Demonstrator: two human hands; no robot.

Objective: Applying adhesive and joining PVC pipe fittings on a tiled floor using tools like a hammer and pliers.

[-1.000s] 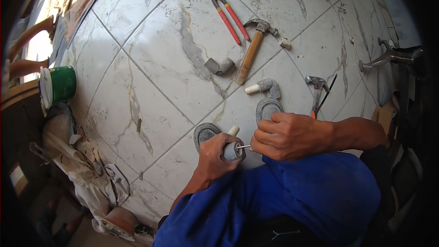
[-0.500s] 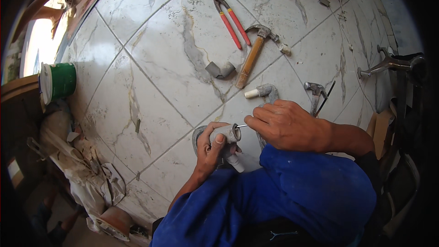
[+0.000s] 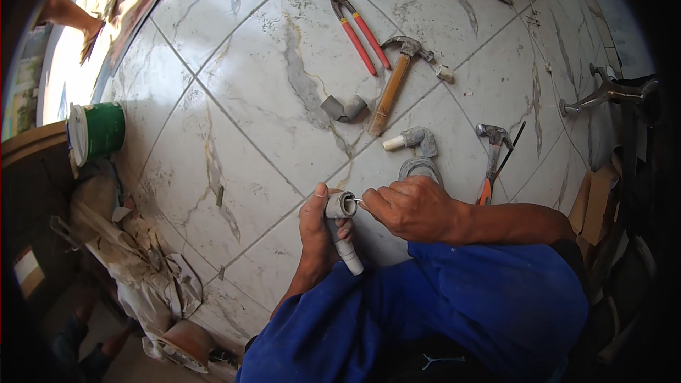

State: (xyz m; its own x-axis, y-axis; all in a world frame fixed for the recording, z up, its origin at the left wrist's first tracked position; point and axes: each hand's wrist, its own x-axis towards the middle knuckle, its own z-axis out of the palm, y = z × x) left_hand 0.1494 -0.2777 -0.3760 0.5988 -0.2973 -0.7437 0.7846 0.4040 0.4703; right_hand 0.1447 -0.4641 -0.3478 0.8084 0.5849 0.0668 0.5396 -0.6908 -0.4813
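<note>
My left hand [image 3: 314, 234] is wrapped round a dusty grey pipe fitting [image 3: 333, 207], its round opening turned up and to the right. A white pipe stub [image 3: 349, 259] sticks out of its lower end. Pinched in my right hand [image 3: 417, 209] is a thin metal rod [image 3: 357, 200], whose tip reaches into the opening; my fingers hide its other end. Just beyond the right hand lies a grey curved fitting [image 3: 420, 166], partly covered by it. Past that is a grey elbow [image 3: 425, 142] with a white pipe end [image 3: 394, 143].
On the tiled floor [image 3: 248, 135] lie red-handled pincers [image 3: 358, 32], a wooden-handled hammer [image 3: 390, 92], a grey elbow [image 3: 344, 108] and an orange-handled hammer [image 3: 491, 159]. A green bucket [image 3: 105, 128] and crumpled sacks [image 3: 142, 262] are at left. Another person's foot [image 3: 78, 18] shows at upper left.
My left hand has turned the fitting so its opening faces more upward and the white stub hangs lower. The right hand has shifted slightly left and down with the rod. The other person's limbs have moved.
</note>
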